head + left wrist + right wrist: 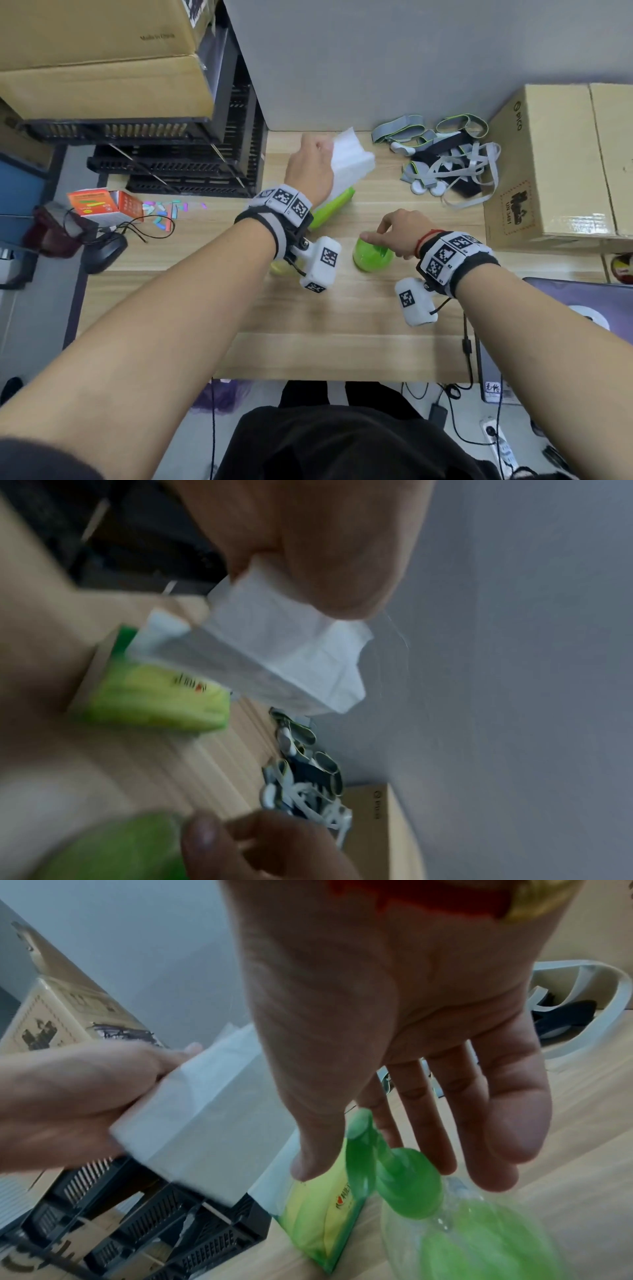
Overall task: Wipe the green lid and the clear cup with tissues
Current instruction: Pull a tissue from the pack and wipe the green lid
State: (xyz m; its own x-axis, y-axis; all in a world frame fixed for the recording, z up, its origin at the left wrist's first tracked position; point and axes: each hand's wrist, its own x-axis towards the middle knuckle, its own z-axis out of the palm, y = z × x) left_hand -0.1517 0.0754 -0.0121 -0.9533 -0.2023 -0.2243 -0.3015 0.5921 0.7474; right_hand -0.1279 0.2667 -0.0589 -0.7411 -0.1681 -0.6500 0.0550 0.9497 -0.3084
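Note:
My left hand point(317, 152) pinches a white tissue point(354, 161) and holds it up above the green tissue pack point(330, 209) at the back of the desk. The left wrist view shows the tissue point(291, 653) caught between thumb and fingers, its tail still over the pack point(154, 696). My right hand point(376, 236) hovers with straight, relaxed fingers over the green lid point(372, 256). In the right wrist view the lid point(407, 1183) sits blurred beneath the fingers point(507, 1123), beside a clear cup wall point(459, 1188). I cannot tell whether the fingers touch it.
A tangle of grey and black straps point(445, 161) lies at the back right, beside a cardboard box point(555, 164). Black crates point(178, 161) stand left of the desk. A pale yellow-green object point(282, 267) sits half hidden under my left wrist. A mouse point(104, 253) lies far left.

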